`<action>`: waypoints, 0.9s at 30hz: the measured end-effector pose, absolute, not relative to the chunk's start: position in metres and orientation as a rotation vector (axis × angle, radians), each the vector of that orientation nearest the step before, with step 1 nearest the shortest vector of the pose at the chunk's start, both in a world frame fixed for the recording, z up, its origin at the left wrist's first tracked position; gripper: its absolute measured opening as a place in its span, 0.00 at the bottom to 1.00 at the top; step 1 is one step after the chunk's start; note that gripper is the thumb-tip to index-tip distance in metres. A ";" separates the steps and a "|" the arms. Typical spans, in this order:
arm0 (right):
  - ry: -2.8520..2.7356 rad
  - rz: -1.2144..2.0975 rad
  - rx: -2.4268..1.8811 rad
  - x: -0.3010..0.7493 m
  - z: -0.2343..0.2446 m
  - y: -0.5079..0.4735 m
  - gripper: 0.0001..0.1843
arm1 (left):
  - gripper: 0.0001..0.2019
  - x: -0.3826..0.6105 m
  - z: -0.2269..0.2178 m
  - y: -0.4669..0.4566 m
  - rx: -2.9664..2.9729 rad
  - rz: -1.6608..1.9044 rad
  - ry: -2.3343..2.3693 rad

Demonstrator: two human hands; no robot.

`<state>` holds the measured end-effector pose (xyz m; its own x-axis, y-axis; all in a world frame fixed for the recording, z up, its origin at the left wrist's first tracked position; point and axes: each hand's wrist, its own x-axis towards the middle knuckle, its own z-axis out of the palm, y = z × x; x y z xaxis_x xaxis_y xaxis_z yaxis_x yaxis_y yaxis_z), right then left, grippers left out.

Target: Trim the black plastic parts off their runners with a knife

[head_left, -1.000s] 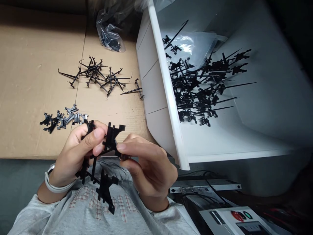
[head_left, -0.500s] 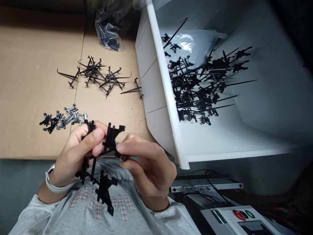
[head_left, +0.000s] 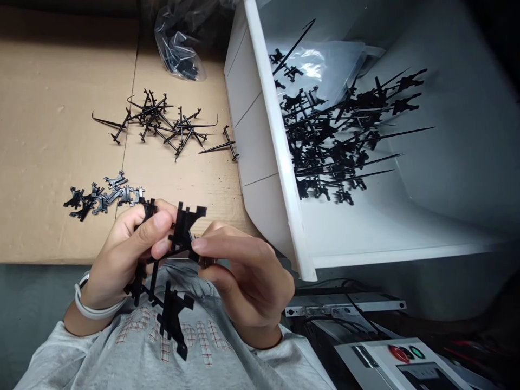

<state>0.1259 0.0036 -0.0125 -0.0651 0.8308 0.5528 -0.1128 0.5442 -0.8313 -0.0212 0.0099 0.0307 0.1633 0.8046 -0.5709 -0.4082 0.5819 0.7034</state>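
Observation:
Both my hands are closed on one black plastic sprue frame [head_left: 173, 303] held over my lap. My left hand [head_left: 125, 252] pinches its upper left part between thumb and fingers. My right hand [head_left: 244, 276] pinches a small black part [head_left: 184, 225] at the top of the same frame. The frame's lower part hangs down in front of my grey shirt. On the cardboard [head_left: 49, 135], just above my left hand, lies a little heap of small black parts [head_left: 101, 196].
A pile of thin black runners [head_left: 166, 124] lies farther back on the cardboard, with a clear bag of black pieces [head_left: 176, 46] behind it. A white bin [head_left: 280, 162] on the right holds many black sprues [head_left: 337, 135]. A control box with red and green buttons [head_left: 400, 352] sits lower right.
The view has drifted slightly; my hands keep the same grip on the frame, and the hanging lower part has shifted a little to the left.

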 end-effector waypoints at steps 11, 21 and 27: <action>-1.435 0.813 -0.628 0.125 -0.013 0.006 0.13 | 0.26 -0.022 0.026 0.009 0.436 0.972 1.095; -1.489 0.837 -0.651 0.125 -0.015 0.005 0.16 | 0.24 -0.026 0.022 0.012 0.481 0.950 1.021; -1.498 0.862 -0.686 0.124 -0.016 0.007 0.15 | 0.27 -0.025 0.026 0.011 0.456 0.943 1.033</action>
<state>0.1244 0.0069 -0.0159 -0.1101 0.8259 0.5529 -0.0626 0.5494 -0.8332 -0.0250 0.0108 0.0260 0.1862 0.8337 -0.5199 -0.4421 0.5437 0.7134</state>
